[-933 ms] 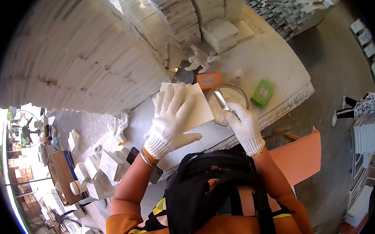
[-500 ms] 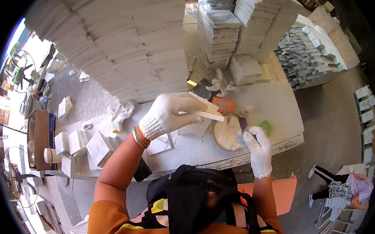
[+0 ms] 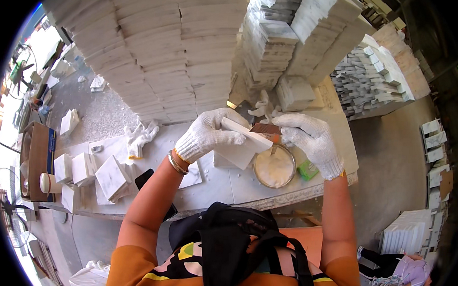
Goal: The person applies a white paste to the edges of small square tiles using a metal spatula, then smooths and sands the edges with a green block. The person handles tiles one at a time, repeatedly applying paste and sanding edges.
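Both my hands wear white knit gloves. My left hand (image 3: 211, 134) is closed on a white stone tile (image 3: 258, 140), held tilted above the bench. Pinched in my right hand (image 3: 312, 139) is a small flat scraper (image 3: 265, 128), its dark blade close to the tile's upper edge; whether they touch I cannot tell. Below the hands stands a round tub (image 3: 274, 187) of whitish paste (image 3: 277, 169). An orange box (image 3: 275, 138) is partly hidden behind the scraper and right hand. A green packet (image 3: 307, 170) lies right of the tub.
Tall stacks of stone tiles (image 3: 161, 46) rise at the back, with another stack (image 3: 275, 47) beside them. Loose tile blocks (image 3: 114, 178), an empty glove (image 3: 140, 139) and a phone (image 3: 144, 178) lie on the left. A person (image 3: 411, 271) is at the far right.
My right hand has lifted the scraper from the tub up and left to the tile. The left hand still grips the tile, and the view has shifted slightly.
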Demonstrator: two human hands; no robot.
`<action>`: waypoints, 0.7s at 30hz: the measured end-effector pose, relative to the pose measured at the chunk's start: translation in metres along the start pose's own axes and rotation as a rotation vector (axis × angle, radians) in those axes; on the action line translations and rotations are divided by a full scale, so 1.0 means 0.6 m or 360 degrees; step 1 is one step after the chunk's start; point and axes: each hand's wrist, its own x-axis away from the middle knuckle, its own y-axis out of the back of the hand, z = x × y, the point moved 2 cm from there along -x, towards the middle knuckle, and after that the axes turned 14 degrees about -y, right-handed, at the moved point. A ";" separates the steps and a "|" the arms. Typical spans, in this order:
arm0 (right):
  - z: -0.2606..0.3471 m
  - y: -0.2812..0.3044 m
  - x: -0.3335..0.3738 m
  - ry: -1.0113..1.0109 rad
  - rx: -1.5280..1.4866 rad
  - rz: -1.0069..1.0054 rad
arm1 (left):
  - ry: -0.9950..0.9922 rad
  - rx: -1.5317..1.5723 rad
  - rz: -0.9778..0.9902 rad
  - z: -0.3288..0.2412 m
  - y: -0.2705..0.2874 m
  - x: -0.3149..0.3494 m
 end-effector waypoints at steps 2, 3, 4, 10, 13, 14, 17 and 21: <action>0.017 -0.012 -0.028 -0.0177 -0.0053 0.0183 | 0.0014 0.0080 -0.0051 -0.001 0.001 0.007; 0.022 -0.018 -0.039 -0.0272 -0.0074 0.0270 | 0.0019 0.0128 -0.0073 -0.002 -0.002 0.007; 0.028 -0.025 -0.051 -0.0160 0.0001 0.0319 | 0.0081 0.0083 -0.0092 -0.006 -0.005 0.006; 0.031 -0.035 -0.074 0.0033 0.0132 0.0457 | 0.0131 0.0092 -0.0098 -0.005 -0.008 0.008; 0.030 -0.022 -0.058 -0.0092 0.0188 0.0401 | -0.0001 0.0179 -0.0078 0.009 -0.005 0.012; 0.024 -0.017 -0.053 -0.0167 0.0132 0.0421 | -0.0046 0.0162 -0.0084 0.009 -0.006 0.013; 0.022 -0.005 -0.032 -0.0208 0.0201 0.0393 | -0.0075 0.0134 -0.0103 0.011 -0.007 0.013; 0.018 -0.003 -0.030 0.0121 0.0499 0.0274 | -0.0053 0.0113 -0.0062 0.015 -0.005 0.009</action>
